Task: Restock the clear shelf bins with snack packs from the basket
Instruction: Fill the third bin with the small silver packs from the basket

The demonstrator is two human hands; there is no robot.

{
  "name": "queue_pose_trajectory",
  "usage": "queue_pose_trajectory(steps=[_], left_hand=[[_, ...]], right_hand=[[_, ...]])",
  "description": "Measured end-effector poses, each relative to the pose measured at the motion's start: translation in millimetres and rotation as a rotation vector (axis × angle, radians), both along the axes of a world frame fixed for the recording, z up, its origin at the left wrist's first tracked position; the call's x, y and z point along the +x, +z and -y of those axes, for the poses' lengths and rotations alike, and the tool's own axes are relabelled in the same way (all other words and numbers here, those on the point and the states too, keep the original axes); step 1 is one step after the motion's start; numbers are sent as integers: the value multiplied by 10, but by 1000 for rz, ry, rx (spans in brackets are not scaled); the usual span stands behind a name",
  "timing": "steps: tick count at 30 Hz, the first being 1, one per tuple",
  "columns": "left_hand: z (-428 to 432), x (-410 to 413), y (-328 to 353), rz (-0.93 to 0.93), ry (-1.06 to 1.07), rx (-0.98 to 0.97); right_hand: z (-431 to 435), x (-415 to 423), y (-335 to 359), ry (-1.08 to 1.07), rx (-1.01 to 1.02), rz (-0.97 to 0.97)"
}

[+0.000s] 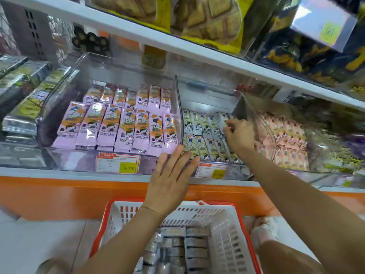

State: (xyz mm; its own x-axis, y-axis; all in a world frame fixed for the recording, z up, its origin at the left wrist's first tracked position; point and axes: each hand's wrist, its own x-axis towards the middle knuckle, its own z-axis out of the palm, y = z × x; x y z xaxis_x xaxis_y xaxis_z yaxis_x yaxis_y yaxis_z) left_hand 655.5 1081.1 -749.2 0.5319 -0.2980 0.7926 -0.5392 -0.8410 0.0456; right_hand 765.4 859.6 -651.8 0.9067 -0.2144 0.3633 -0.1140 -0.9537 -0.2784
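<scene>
Orange paneling (59, 194) runs along the front of the store shelf, under a white shelf edge (39, 172) that carries a row of clear bins. The left bin (65, 91) is packed with purple snack packs (118, 125) in two rows, and a yellow price tag (127, 167) sits on its front. The middle bin (209, 99) holds pale green packs (201, 135) across its floor, and the right bin (264, 133) holds pink packs (286, 139).

The right hand (240, 135) reaches deep into the middle bin, its fingers curled round a grey pack (222, 118) at the far right side, just beside the bin wall. The left hand (169, 175) lies spread and flat, fingers straight, with its fingertips touching the front rim where the left and middle bins meet.

Below, on the pale floor (39, 244), stands a white basket (223, 220) with a red rim, directly under the two forearms. It holds stacked grey snack packs (195, 246). A light shoe (263, 228) shows just right of the basket.

Overhead, a white upper shelf (158, 38) bears large bags of biscuits (207, 20) and darker bags further right.
</scene>
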Motion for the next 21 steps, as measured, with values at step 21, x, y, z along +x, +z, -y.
queue_pose_trajectory(steps=[21], left_hand=[[-23, -538, -4, -239, -96, 153]], right_hand=[[-306, -1774, -170, 517, 365, 120]])
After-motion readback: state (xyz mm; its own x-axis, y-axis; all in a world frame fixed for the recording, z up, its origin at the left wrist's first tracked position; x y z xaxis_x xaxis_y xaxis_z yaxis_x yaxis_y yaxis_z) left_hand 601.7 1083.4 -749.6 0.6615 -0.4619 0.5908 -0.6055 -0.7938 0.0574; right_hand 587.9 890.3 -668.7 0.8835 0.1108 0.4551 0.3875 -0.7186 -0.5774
